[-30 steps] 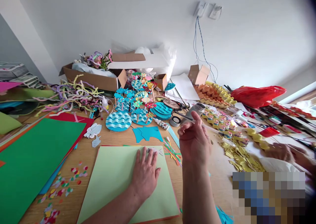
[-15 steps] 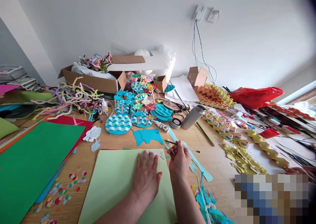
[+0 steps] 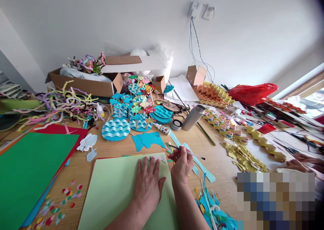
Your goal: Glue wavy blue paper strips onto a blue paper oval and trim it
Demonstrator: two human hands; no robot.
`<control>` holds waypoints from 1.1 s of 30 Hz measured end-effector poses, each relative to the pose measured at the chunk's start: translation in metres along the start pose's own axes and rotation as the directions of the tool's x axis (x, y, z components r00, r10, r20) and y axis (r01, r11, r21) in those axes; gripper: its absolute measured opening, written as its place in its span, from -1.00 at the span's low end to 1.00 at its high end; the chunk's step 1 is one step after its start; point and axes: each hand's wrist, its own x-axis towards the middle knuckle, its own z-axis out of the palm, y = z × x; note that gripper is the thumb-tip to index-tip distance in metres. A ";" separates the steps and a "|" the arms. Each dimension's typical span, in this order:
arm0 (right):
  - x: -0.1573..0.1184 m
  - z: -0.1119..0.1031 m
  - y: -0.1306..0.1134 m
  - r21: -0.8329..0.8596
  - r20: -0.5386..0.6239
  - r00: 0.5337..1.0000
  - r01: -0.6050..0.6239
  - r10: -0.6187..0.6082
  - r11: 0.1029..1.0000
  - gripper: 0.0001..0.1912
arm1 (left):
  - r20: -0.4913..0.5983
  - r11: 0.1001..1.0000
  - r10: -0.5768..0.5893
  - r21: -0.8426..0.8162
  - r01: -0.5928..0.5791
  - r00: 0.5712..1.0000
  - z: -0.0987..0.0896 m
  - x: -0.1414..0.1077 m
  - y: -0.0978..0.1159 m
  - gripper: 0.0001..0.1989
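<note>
My left hand [image 3: 147, 181] lies flat on a large sheet of pale green paper [image 3: 108, 189], fingers spread toward its top edge. Under those fingertips, a small whitish fish-shaped cutout [image 3: 160, 159] with drawn lines pokes out near the sheet's top right corner. A slim pen [image 3: 198, 155] is pinched between the fingers of my right hand [image 3: 182, 165], its dark end pointing left and its clear barrel slanting right. That hand is at the paper's right edge. Other coloured sheets peek out beneath the pale green one.
Blue paper scraps [image 3: 149, 139], a glue bottle [image 3: 162, 128] and a grey thermos [image 3: 193, 118] lie beyond my hands. Green card [image 3: 37, 169] is left, with confetti [image 3: 63, 199] nearby. Blue offcuts [image 3: 215, 213] lie right. Another person's hands [image 3: 301, 164] are at far right.
The view has turned slightly to the right, so the table's things appear shifted left. Both my hands keep nearly the same pose, and more of the other person's hands shows.
</note>
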 end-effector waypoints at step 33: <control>-0.003 -0.004 0.019 -0.257 0.152 0.986 0.099 -0.061 0.961 -0.62 | -0.022 0.998 0.035 0.051 -0.034 0.999 -0.001 -0.002 0.000 -0.56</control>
